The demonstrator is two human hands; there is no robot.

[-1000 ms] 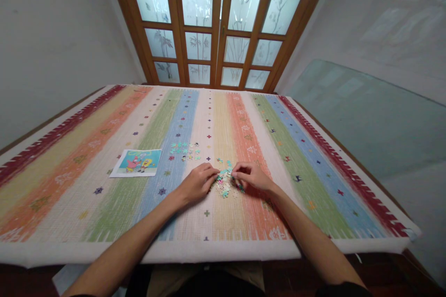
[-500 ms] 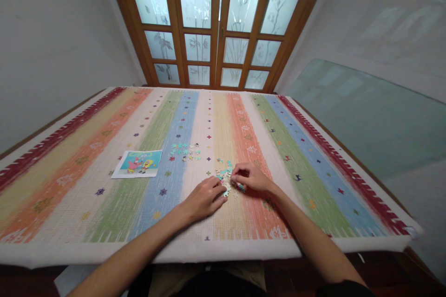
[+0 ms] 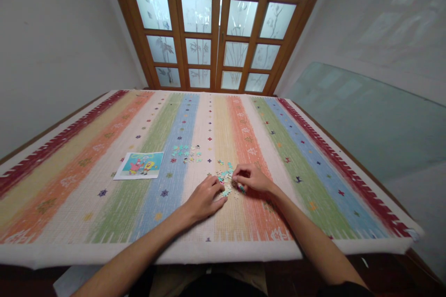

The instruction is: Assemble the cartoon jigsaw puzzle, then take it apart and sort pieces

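A loose pile of small jigsaw puzzle pieces, turquoise, cream and some pink, lies on the striped tablecloth between my hands. At its left edge rests my left hand, thumb and forefinger apart, fingertips touching or close to the pieces. My right hand is on the pile's right side with thumb and forefinger pinched together; whatever is between them is too small to make out. Darker colourful pieces show just beneath that hand. Farther off to the left, several mostly turquoise pieces are spread out in loose rows.
A printed cartoon picture lies flat left of the spread pieces. The tablecloth covers a large table whose near edge runs in front of my body. Wooden doors with frosted panes stand beyond the far edge, and a glass sheet leans on the right.
My view has tilted slightly, so the table sits a little lower in the picture. Both hands stay at the pile in nearly the same pose.
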